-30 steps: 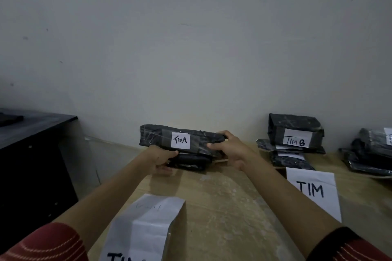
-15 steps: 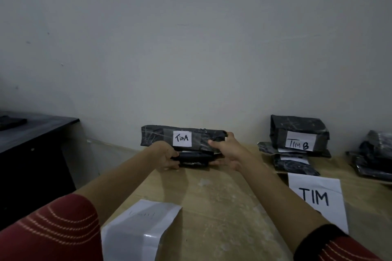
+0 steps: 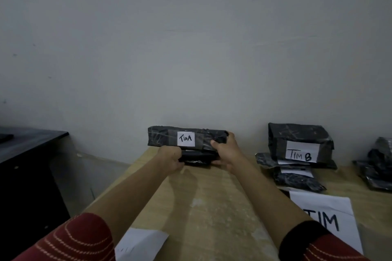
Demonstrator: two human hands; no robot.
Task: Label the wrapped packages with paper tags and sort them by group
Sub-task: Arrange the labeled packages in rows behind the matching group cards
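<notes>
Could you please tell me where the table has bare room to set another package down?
The widest bare table lies between the forearms, before the Tim A stack held by the left hand and right hand. A narrow strip separates it from the Tim B stack. The right is crowded: that stack, the TIM sheet, a dark pile.

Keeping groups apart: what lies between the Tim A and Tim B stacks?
Head view: the right hand gripping the Tim A stack, then bare tabletop up to the Tim B stack.
</notes>
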